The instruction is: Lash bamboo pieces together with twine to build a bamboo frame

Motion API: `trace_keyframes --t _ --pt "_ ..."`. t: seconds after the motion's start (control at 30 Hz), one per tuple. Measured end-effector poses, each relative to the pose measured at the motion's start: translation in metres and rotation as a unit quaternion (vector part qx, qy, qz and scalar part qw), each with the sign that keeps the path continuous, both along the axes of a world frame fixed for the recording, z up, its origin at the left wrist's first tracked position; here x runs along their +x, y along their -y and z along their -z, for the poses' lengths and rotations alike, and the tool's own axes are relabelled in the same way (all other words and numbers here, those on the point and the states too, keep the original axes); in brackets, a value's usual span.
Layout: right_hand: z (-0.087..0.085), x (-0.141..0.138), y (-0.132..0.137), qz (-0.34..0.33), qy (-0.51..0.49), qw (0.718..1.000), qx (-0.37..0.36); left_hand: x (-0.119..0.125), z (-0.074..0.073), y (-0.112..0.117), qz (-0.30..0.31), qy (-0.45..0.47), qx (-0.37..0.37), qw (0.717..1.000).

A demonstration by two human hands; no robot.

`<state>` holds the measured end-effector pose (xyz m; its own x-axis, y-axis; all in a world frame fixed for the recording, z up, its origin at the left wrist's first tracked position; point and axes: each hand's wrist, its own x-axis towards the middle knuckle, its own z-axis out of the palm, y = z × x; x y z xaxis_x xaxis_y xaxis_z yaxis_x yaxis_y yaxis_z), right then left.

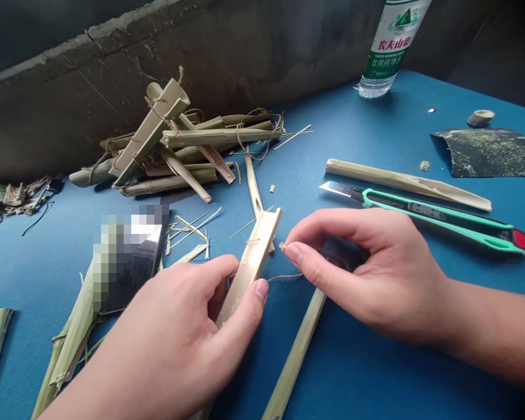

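My left hand (188,326) is closed round a pale split bamboo strip (256,251) that slants up to the right above the blue table (376,379). A thin brown thread (284,276) runs from the strip at my left thumb toward my right hand (367,274). The right hand pinches the frayed end of that thread between thumb and forefinger, just right of the strip's upper end. A second, greener bamboo strip (295,353) lies on the table under both hands.
A heap of cut bamboo pieces (179,146) lies at the back left. A green utility knife (437,219) with its blade out and a long bamboo sliver (406,184) lie right. A water bottle (391,46), sandpaper (490,153) and a phone (131,256) are nearby.
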<state>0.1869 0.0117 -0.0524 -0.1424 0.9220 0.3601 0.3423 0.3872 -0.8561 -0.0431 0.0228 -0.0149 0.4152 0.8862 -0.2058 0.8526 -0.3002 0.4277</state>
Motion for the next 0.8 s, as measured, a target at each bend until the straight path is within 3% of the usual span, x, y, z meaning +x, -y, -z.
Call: trace_keyframes --t 0.1,0.23,0.33,0.5,0.8 --pt "0.001 0.0 -0.001 -0.022 -0.002 0.999 0.027 -0.004 -0.001 -0.003 0.023 -0.095 0.056 0.994" --pt "0.003 0.0 0.0 -0.043 0.015 0.997 0.064 0.0 -0.008 -0.001 -0.014 0.026 0.135 0.99" --pt "0.005 0.001 0.002 -0.053 0.029 0.993 0.106 0.005 -0.012 0.004 -0.032 0.139 0.073 0.987" --pt "0.007 0.004 0.004 -0.078 0.046 0.983 0.159 0.008 -0.008 0.008 -0.056 0.215 -0.101 0.97" --pt "0.004 0.001 0.005 -0.059 0.021 0.989 0.131 0.011 -0.009 0.004 -0.118 0.251 -0.096 0.956"
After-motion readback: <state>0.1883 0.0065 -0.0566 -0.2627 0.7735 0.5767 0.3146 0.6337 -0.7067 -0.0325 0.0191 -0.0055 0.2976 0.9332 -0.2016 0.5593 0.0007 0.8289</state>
